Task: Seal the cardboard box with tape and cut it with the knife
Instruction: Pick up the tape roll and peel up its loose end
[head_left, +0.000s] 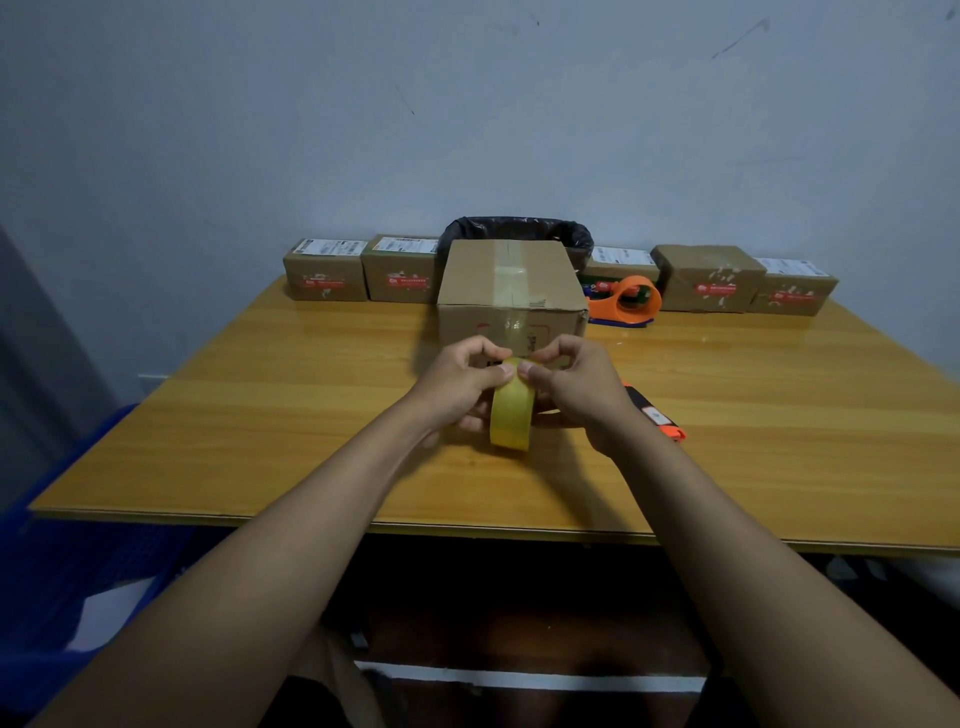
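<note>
Both hands, left hand and right hand, grip the tape roll above the bench, just before the cardboard box. Thumbs likely hunt the tape's end; it could tear or restick.

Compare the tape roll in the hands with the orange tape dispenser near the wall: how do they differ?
The tape roll is bare, yellowish and gripped by both the left hand and the right hand; the orange tape dispenser lies untouched on the table. The roll is before the big box, the dispenser beside it.
</note>
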